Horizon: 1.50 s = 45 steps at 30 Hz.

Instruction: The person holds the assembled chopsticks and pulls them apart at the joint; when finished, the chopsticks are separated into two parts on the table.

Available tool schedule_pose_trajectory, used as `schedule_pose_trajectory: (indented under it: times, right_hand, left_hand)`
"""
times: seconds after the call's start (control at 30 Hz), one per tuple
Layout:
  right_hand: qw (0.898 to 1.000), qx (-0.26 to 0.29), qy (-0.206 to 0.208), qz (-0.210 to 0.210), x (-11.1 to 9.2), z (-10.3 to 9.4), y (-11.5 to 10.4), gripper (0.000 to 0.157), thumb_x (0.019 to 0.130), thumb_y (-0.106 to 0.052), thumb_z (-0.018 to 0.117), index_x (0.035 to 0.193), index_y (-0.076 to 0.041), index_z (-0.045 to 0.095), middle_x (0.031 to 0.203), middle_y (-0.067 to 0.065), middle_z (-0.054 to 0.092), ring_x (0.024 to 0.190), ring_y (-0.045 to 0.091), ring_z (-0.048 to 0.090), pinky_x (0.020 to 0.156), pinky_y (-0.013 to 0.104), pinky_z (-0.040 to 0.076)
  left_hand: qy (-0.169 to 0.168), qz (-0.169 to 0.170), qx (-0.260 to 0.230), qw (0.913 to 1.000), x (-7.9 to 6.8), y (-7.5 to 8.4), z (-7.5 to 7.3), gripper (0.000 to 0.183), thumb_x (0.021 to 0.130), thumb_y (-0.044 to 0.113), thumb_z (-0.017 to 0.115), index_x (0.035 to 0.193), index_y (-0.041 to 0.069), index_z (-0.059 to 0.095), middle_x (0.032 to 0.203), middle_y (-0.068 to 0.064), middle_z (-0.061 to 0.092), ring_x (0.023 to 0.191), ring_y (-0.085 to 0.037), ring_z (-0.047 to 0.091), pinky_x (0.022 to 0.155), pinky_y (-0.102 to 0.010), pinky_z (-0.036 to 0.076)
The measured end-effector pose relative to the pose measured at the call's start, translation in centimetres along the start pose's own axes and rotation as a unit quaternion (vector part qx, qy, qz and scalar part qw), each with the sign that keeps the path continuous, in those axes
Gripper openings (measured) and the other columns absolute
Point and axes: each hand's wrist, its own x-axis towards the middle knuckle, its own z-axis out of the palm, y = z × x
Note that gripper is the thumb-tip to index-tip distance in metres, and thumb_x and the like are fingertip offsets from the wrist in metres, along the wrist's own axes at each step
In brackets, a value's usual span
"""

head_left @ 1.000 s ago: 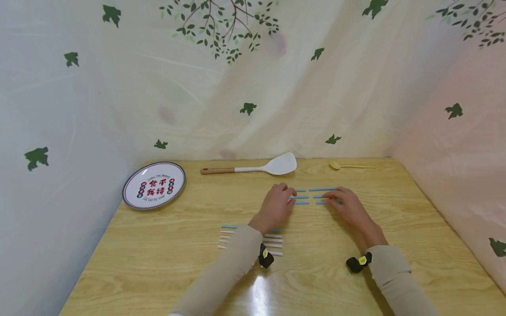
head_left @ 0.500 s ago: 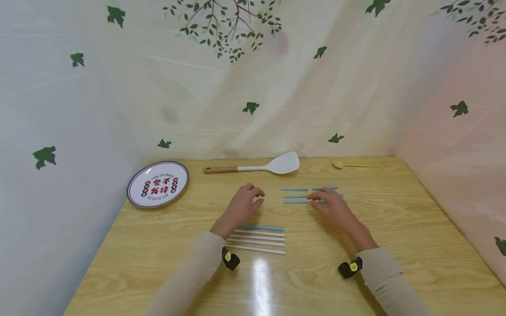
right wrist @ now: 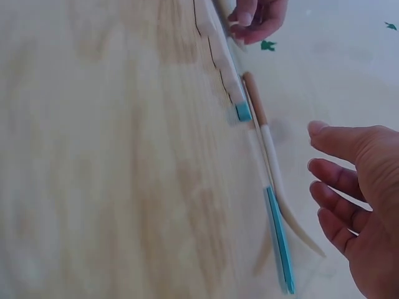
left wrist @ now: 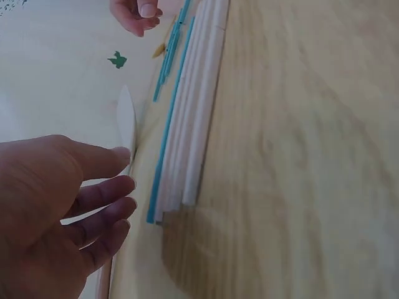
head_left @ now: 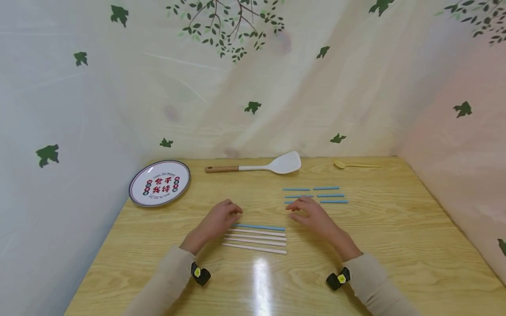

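My left hand hovers at the left end of a long blue stick, its fingers loosely bent around nothing. Several white sticks lie below that blue one, roughly parallel. My right hand is above the table, near the left ends of several short blue sticks, which lie in rows of two. It partly covers the lowest left one. In the right wrist view, a gap shows between the right thumb and fingers. The left wrist view shows the left fingers bare of any object.
A white plate with red lettering lies at the back left of the wooden table. Along the back are a white spatula with a wooden handle and a small golden spoon. Cloth walls stand behind and at the sides.
Both hands have left the short blue sticks. My left hand moved left and toward me, uncovering the white sticks; my right hand moved left and toward me, uncovering the right-hand short sticks.
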Motion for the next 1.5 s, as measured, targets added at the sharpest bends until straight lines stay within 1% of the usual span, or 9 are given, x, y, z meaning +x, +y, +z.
schedule_pose_trajectory:
  times: [0.13,0.23,0.43,0.57,0.83,1.2,1.27,1.37,1.5]
  right_hand:
    - [0.999,0.028,-0.028,0.003,0.1,0.8,-0.8,0.02,0.088,-0.015,0.068,0.107,-0.008,0.069,0.099,0.004,0.063,0.091,0.017,0.058,0.079,0.032,0.051]
    - [0.998,0.04,-0.056,0.015,0.1,1.5,-1.0,0.021,0.089,-0.017,0.067,0.108,-0.009,0.067,0.097,0.001,0.063,0.089,0.014,0.057,0.08,0.03,0.05]
    - [0.993,0.054,-0.099,0.045,0.0,2.4,-1.0,0.017,0.09,-0.023,0.067,0.105,-0.014,0.067,0.094,-0.007,0.061,0.085,0.007,0.053,0.077,0.024,0.048]
    - [0.992,0.042,-0.115,0.04,0.2,2.6,-1.1,0.013,0.09,-0.026,0.067,0.099,-0.017,0.068,0.093,-0.008,0.061,0.085,0.007,0.053,0.075,0.024,0.047]
    - [0.994,0.016,-0.106,0.014,0.1,2.8,-1.2,0.005,0.089,-0.024,0.067,0.091,-0.02,0.068,0.09,-0.01,0.06,0.087,0.009,0.056,0.078,0.029,0.048]
    - [0.994,0.007,-0.112,0.011,0.2,2.8,-1.1,0.004,0.091,-0.023,0.066,0.089,-0.02,0.068,0.09,-0.009,0.059,0.089,0.011,0.054,0.079,0.03,0.047]
    - [0.994,0.006,-0.106,0.019,0.2,2.7,-1.1,0.005,0.091,-0.024,0.066,0.088,-0.02,0.068,0.09,-0.01,0.06,0.089,0.01,0.054,0.08,0.03,0.047]
    - [0.994,0.011,-0.098,0.046,0.2,2.6,-1.3,0.006,0.091,-0.026,0.066,0.087,-0.022,0.068,0.09,-0.012,0.062,0.089,0.009,0.055,0.081,0.03,0.048]
    - [0.992,0.022,-0.094,0.081,0.1,2.4,-1.4,0.009,0.092,-0.031,0.064,0.088,-0.023,0.067,0.09,-0.014,0.062,0.087,0.007,0.056,0.081,0.029,0.048]
  left_hand:
    - [-0.022,0.02,-0.002,0.9996,-0.5,-0.7,0.2,0.014,0.092,0.01,0.062,0.105,0.007,0.067,0.097,-0.001,0.058,0.092,-0.015,0.057,0.084,-0.035,0.049]
    - [-0.032,0.033,-0.004,0.9989,-0.8,-0.9,0.4,0.015,0.092,0.011,0.063,0.105,0.007,0.067,0.096,-0.001,0.058,0.091,-0.014,0.056,0.083,-0.034,0.049]
    - [-0.031,0.051,0.0,0.9982,-0.9,-0.8,0.6,0.011,0.09,0.012,0.066,0.1,0.008,0.067,0.095,-0.001,0.058,0.09,-0.014,0.054,0.083,-0.035,0.047]
    - [-0.031,0.05,0.003,0.9982,-0.8,-0.7,0.9,0.007,0.089,0.012,0.066,0.096,0.01,0.067,0.094,0.0,0.056,0.088,-0.013,0.052,0.082,-0.034,0.046]
    - [-0.025,0.042,0.008,0.9988,-0.5,-0.9,1.5,0.004,0.089,0.011,0.067,0.091,0.01,0.065,0.088,0.003,0.053,0.082,-0.009,0.049,0.076,-0.029,0.045]
    - [-0.022,0.055,0.022,0.998,-0.1,-0.7,1.7,0.004,0.09,0.011,0.066,0.087,0.01,0.063,0.083,0.003,0.053,0.079,-0.01,0.048,0.073,-0.028,0.044]
    - [-0.022,0.051,0.018,0.9983,-0.1,-0.6,1.6,0.004,0.09,0.011,0.065,0.087,0.011,0.062,0.083,0.003,0.054,0.079,-0.01,0.048,0.074,-0.028,0.044]
    - [-0.027,0.033,0.001,0.9991,0.0,-0.5,1.5,0.004,0.092,0.011,0.063,0.089,0.011,0.061,0.084,0.003,0.056,0.079,-0.009,0.05,0.073,-0.028,0.045]
    - [-0.045,0.013,-0.013,0.9988,0.1,-0.1,1.2,0.004,0.094,0.011,0.061,0.097,0.009,0.062,0.088,0.003,0.059,0.081,-0.009,0.053,0.074,-0.028,0.047]
